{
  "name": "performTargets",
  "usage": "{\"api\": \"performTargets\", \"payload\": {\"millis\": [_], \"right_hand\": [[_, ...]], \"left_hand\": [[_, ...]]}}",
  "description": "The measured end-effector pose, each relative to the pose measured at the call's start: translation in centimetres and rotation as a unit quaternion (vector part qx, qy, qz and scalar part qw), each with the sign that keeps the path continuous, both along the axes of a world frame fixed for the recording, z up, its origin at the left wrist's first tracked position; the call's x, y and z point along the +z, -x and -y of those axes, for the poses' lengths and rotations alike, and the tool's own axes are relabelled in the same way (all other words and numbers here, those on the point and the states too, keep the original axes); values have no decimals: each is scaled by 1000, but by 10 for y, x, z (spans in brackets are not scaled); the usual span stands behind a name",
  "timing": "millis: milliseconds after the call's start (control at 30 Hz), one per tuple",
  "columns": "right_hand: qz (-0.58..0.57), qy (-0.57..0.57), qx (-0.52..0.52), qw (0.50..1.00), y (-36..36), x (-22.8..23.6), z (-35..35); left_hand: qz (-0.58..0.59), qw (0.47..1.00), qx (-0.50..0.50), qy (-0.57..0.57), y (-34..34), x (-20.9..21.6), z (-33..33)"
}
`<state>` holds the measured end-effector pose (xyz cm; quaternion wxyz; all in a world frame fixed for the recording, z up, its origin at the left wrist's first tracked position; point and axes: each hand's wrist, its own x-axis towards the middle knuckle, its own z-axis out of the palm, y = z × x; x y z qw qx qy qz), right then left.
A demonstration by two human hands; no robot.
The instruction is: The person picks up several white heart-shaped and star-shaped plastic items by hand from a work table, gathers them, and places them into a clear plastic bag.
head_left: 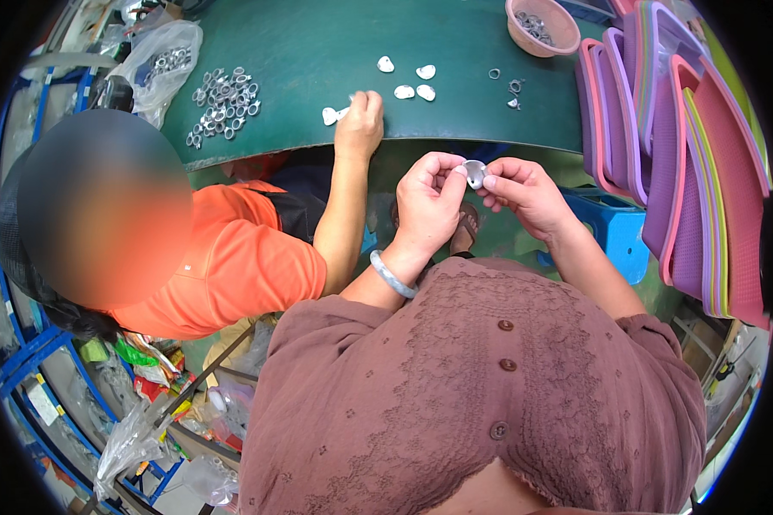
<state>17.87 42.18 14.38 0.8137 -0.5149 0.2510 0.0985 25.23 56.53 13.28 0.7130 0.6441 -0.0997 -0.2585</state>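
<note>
Between my two hands, in front of the table's near edge, is a small white hollow shell-shaped piece (474, 175) with a grey inside. My left hand (431, 204), with a grey bangle (392, 275) on its wrist, pinches the piece's left side between thumb and fingers. On the other side, the thumb and fingertips of my right hand (528, 197) are closed on its edge. Several similar white pieces (426, 92) lie on the green table (318, 51) beyond. A few small grey rings (514, 87) lie farther right.
A co-worker in an orange shirt (240, 249) sits at left, their hand (359, 126) at a white piece (331, 116). Piled grey rings (225, 103) lie beyond that hand. A pink bowl (543, 26) holds grey parts. Stacked colourful plastic baskets (653, 112) and a blue stool (610, 232) stand right.
</note>
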Motion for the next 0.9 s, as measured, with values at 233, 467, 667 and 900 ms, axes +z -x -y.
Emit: {"api": "performTargets", "payload": {"millis": [233,467,667,900], "right_hand": [[-15,11,12,1000,-4,4,-1],[8,8,1,1000,-3,3,0],[3,9,-1,1000,2,3,-2],[15,-20,-11,1000,2,5,2]], "left_hand": [[-10,1000,-19,-16,-3,-1,-3],[-27,999,-19,9,-5,3,-2],[-49,999,-14,-11,-1,4,-2],[-140,989,-26,36,-1,11,0]]}}
